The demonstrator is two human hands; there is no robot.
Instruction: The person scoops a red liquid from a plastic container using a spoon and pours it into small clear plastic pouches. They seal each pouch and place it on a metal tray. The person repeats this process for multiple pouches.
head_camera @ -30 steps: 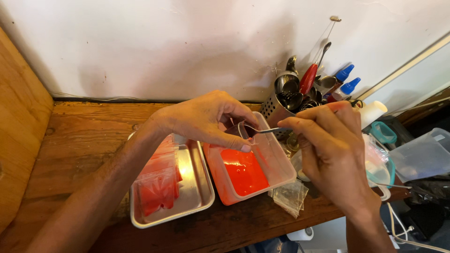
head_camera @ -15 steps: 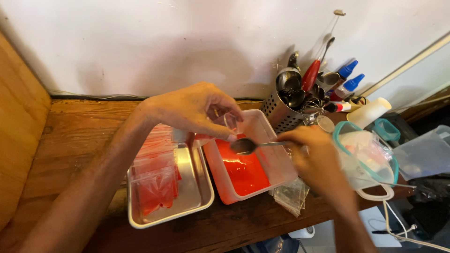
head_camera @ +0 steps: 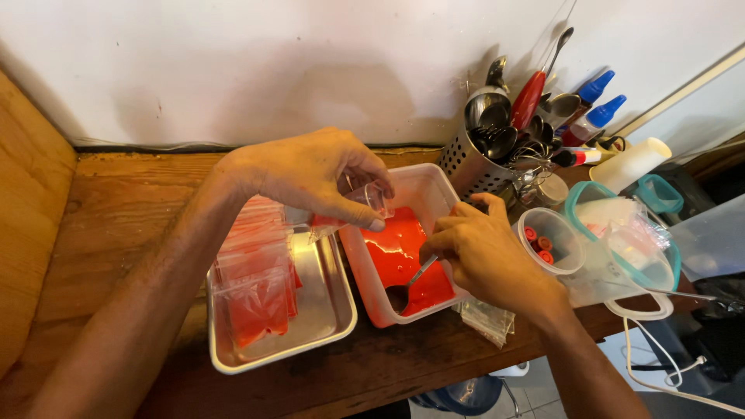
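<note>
spoon [head_camera: 411, 283] handle hidden in right hand [head_camera: 485, 256], elbows cut off

Wooden worktop [head_camera: 116, 217] across the frame, white wall [head_camera: 272, 62] behind. Steel tray [head_camera: 330, 310] at lower centre-left, stacked with clear bags of red stuff [head_camera: 256, 287]. Perforated steel holder [head_camera: 473, 167] at upper right against the wall, crammed with spoons and a red-handled tool [head_camera: 529, 97]. Two blue-capped bottles [head_camera: 594, 105] just right of the holder, a white bottle [head_camera: 630, 164] lying beside them. Clear cup [head_camera: 549, 242] with small red caps inside, centre right. Teal-rimmed containers [head_camera: 621, 233] at right. Flat empty clear bags [head_camera: 487, 318] at the worktop's front edge. White cable [head_camera: 660, 361] at lower right.
</note>
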